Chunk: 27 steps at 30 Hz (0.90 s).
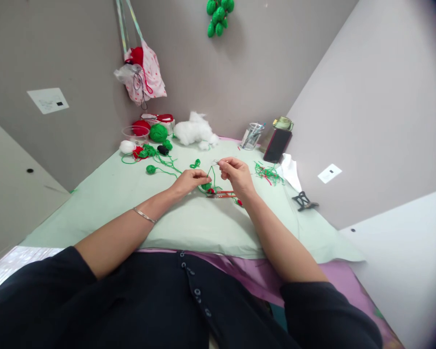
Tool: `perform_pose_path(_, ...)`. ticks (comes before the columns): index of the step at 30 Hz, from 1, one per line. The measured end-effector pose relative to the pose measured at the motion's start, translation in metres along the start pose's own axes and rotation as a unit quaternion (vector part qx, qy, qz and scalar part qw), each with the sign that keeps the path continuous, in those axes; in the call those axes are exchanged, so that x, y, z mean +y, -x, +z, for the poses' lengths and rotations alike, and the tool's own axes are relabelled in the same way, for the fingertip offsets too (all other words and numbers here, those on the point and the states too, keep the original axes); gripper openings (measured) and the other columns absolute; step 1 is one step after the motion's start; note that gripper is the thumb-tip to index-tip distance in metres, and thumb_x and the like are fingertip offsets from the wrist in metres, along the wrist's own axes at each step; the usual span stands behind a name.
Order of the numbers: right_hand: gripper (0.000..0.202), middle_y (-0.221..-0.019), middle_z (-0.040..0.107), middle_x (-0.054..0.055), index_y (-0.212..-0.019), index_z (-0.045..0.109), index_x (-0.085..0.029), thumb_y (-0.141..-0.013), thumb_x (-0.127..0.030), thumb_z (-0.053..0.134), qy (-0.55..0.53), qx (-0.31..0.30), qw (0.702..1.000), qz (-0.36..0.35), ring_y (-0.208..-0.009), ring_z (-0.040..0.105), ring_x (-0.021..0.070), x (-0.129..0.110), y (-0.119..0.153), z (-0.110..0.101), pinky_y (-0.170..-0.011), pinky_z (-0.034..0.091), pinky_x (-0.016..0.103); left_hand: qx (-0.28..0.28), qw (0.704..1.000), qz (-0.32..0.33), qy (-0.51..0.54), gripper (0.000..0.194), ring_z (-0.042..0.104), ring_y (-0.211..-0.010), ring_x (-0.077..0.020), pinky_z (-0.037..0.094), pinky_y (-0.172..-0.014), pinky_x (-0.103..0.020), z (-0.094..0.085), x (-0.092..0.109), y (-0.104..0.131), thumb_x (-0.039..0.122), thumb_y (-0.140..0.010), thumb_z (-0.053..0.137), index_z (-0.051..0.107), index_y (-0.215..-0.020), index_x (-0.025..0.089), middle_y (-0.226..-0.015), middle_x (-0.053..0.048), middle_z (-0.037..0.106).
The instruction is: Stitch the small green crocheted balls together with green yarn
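Note:
My left hand (pixel 192 181) is closed in a pinch on a strand of green yarn (pixel 209 171). Just beneath its fingertips sits a small green yarn piece (pixel 206 186) with some red on it. My right hand (pixel 237 177) pinches a thin, pale needle (pixel 215 163), and the green strand runs up to its tip. The needle is too small to make out clearly. On the cloth below both hands lie thread snips with orange handles (pixel 225 195), partly behind the right wrist. A small red yarn piece (pixel 239 202) is beside that wrist.
White stuffing (pixel 194 131), a green yarn ball (pixel 158 132) and a red yarn ball (pixel 141 128) lie at the back. To the right are a cup of pens (pixel 252 136), a phone (pixel 277 145), yarn scraps (pixel 268 173) and a black hair claw (pixel 304 201).

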State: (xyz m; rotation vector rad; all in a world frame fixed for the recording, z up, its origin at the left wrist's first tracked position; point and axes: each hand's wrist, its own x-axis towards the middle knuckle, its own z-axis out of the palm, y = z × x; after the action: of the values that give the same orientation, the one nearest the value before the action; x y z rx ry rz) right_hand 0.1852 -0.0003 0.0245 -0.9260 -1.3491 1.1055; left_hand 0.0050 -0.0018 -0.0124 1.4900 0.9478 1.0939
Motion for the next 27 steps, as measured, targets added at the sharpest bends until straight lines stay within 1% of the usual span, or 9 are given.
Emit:
perform_pose_path(7, 0.042, -0.079, 0.069, -0.001, -0.078, 0.063, -0.020, -0.064, -0.052, 0.085, -0.093, 0.009, 0.996, -0.005, -0.052, 0.047, 0.0045, -0.004, -0.003, -0.005, -0.048, 0.039, 0.021, -0.017, 0.999, -0.025, -0.035, 0.027, 0.048, -0.063, -0.0131, 0.033, -0.064, -0.028, -0.001, -0.003, 0.000, 0.040, -0.065, 0.082, 0.071, -0.069, 0.016, -0.063, 0.000, 0.062)
perform_pose_path(12, 0.047, -0.074, 0.071, -0.002, -0.077, 0.055, -0.021, -0.066, -0.056, 0.085, -0.123, 0.020, 0.992, 0.000, -0.046, 0.045, 0.0043, -0.005, -0.005, -0.008, -0.043, 0.034, 0.019, -0.037, 0.998, -0.023, -0.047, 0.034, 0.056, -0.072, -0.0156, 0.039, -0.070, -0.029, -0.001, -0.005, -0.003, 0.045, -0.067, 0.079, 0.074, -0.082, 0.015, -0.075, -0.003, 0.068)
perform_pose_path(14, 0.047, -0.061, 0.062, -0.005, -0.074, 0.051, -0.021, -0.071, -0.057, 0.081, -0.112, 0.026, 0.993, 0.008, -0.042, 0.038, 0.0044, -0.007, -0.006, -0.010, -0.040, 0.027, 0.020, -0.005, 0.999, -0.003, -0.047, 0.038, 0.058, -0.077, -0.0164, 0.042, -0.075, -0.029, -0.005, 0.001, -0.004, 0.047, -0.071, 0.077, 0.075, -0.092, 0.016, -0.083, -0.004, 0.070)
perform_pose_path(16, 0.045, -0.050, 0.046, -0.008, -0.072, 0.049, -0.022, -0.075, -0.056, 0.078, -0.110, 0.033, 0.993, 0.009, -0.040, 0.029, 0.0043, -0.009, -0.008, -0.014, -0.039, 0.021, 0.020, 0.053, 0.998, 0.018, -0.036, 0.040, 0.059, -0.080, -0.0160, 0.044, -0.079, -0.030, -0.014, 0.012, -0.003, 0.049, -0.074, 0.074, 0.074, -0.097, 0.016, -0.088, -0.004, 0.071)
perform_pose_path(19, 0.037, -0.048, 0.035, -0.011, -0.072, 0.049, -0.021, -0.077, -0.046, 0.076, -0.123, 0.070, 0.990, 0.007, -0.041, 0.022, 0.0039, -0.009, -0.011, -0.020, -0.040, 0.017, 0.019, 0.118, 0.989, 0.075, -0.037, 0.037, 0.060, -0.086, -0.0167, 0.046, -0.084, -0.030, -0.032, 0.039, 0.003, 0.047, -0.078, 0.071, 0.072, -0.100, 0.017, -0.095, -0.005, 0.072)
perform_pose_path(21, 0.029, -0.051, 0.039, -0.010, -0.075, 0.051, -0.021, -0.075, -0.037, 0.074, -0.127, 0.105, 0.986, 0.018, -0.042, 0.025, 0.0041, -0.008, -0.013, -0.022, -0.040, 0.017, 0.019, 0.102, 0.984, 0.110, -0.095, 0.034, 0.062, -0.089, -0.0177, 0.047, -0.084, -0.030, -0.044, 0.058, 0.008, 0.045, -0.080, 0.071, 0.072, -0.101, 0.018, -0.096, -0.005, 0.072)
perform_pose_path(23, 0.022, -0.054, 0.046, -0.008, -0.080, 0.053, -0.021, -0.072, -0.030, 0.072, -0.124, 0.123, 0.984, 0.035, -0.044, 0.031, 0.0049, -0.005, -0.014, -0.023, -0.041, 0.020, 0.019, 0.048, 0.973, 0.126, -0.186, 0.028, 0.064, -0.092, -0.0191, 0.047, -0.086, -0.031, -0.053, 0.073, 0.006, 0.040, -0.080, 0.070, 0.072, -0.098, 0.019, -0.097, -0.005, 0.073)
perform_pose_path(25, 0.022, -0.058, 0.051, -0.007, -0.084, 0.056, -0.021, -0.070, -0.028, 0.071, -0.111, 0.116, 0.986, 0.047, -0.047, 0.036, 0.0058, -0.002, -0.014, -0.021, -0.044, 0.026, 0.019, -0.014, 0.958, 0.125, -0.257, 0.022, 0.065, -0.094, -0.0203, 0.047, -0.085, -0.030, -0.057, 0.077, -0.005, 0.037, -0.080, 0.069, 0.073, -0.093, 0.019, -0.097, -0.005, 0.074)
perform_pose_path(27, 0.024, -0.062, 0.057, -0.006, -0.086, 0.059, -0.021, -0.068, -0.031, 0.072, -0.091, 0.097, 0.990, 0.050, -0.050, 0.038, 0.0063, 0.001, -0.013, -0.019, -0.046, 0.029, 0.020, -0.062, 0.946, 0.104, -0.301, 0.018, 0.066, -0.089, -0.0204, 0.047, -0.080, -0.030, -0.058, 0.066, -0.026, 0.034, -0.080, 0.067, 0.072, -0.088, 0.018, -0.092, -0.005, 0.074)
